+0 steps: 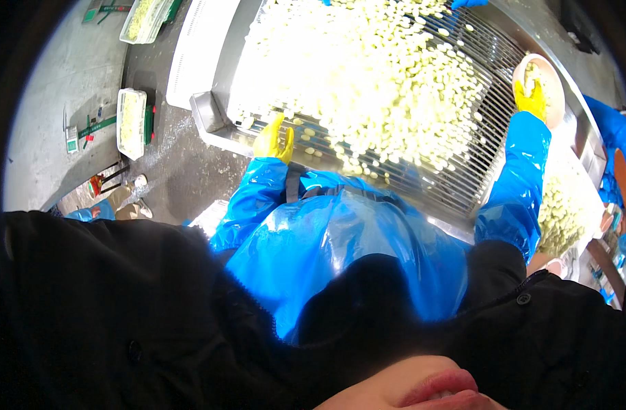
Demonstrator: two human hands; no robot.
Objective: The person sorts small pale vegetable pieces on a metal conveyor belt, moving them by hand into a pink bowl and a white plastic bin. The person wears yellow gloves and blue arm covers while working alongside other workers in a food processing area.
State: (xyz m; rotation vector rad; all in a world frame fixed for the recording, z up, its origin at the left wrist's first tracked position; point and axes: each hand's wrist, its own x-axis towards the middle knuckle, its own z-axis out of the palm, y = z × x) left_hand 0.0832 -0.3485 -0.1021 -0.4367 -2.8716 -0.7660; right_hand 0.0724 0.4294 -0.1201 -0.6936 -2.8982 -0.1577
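Observation:
My left hand (273, 140), in a yellow glove, hovers by the near left edge of a slatted metal sorting table (454, 197). Its thumb and fingers are apart, with nothing seen between them. Pale yellow-green, bean-like pieces (420, 102) lie in a broad heap over the slats; glare washes out the heap's left part. At the table's right rim, my gloved right hand (531, 100) reaches into a pale pink bowl (555, 105). More pale pieces show inside the bowl around the fingers. Whether those fingers grip pieces or the bowl cannot be made out.
A white container of pale pieces (564, 215) stands right of my right sleeve. Filled clear tubs (132, 124) sit on green scales at left. A blue-gloved hand (468, 3) of another person shows at the far edge. Another person's legs (125, 202) are lower left.

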